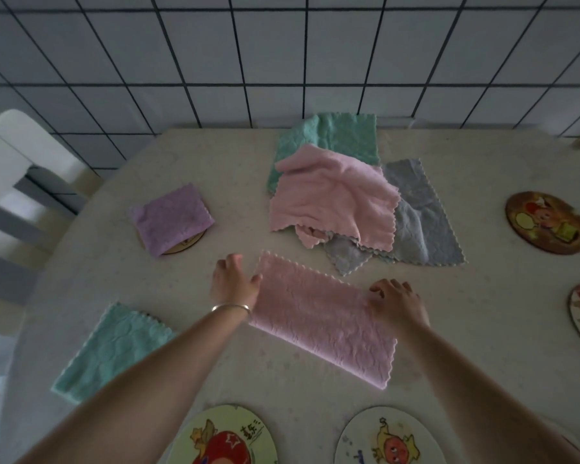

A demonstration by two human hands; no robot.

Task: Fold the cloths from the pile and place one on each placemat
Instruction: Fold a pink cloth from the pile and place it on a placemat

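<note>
A: What's sitting along the left side?

B: A purple folded cloth [171, 218] is covering a round placemat [188, 244] at the far left, and a teal cloth [111, 349] is lying nearer the table's left edge; I cannot tell whether a mat is under it.

A: And in the middle?

B: The pink cloth [322, 324] is lying folded into a long strip, its long axis running from far-left to near-right. The left hand [235, 279] is pinching the strip's far-left end with curled fingers. The right hand [397, 301] is pressing on the upper edge about midway, fingers bent; whether it is pinching or only resting, I cannot tell.

A: So the next fold?

B: Probably end over end along that axis. The left hand is at an end, so it seems better placed to carry it toward the loose near-right end.

A: Further right?

B: The pile [345, 195] is sitting beyond, and bare placemats [546, 222] are waiting at the right.
</note>
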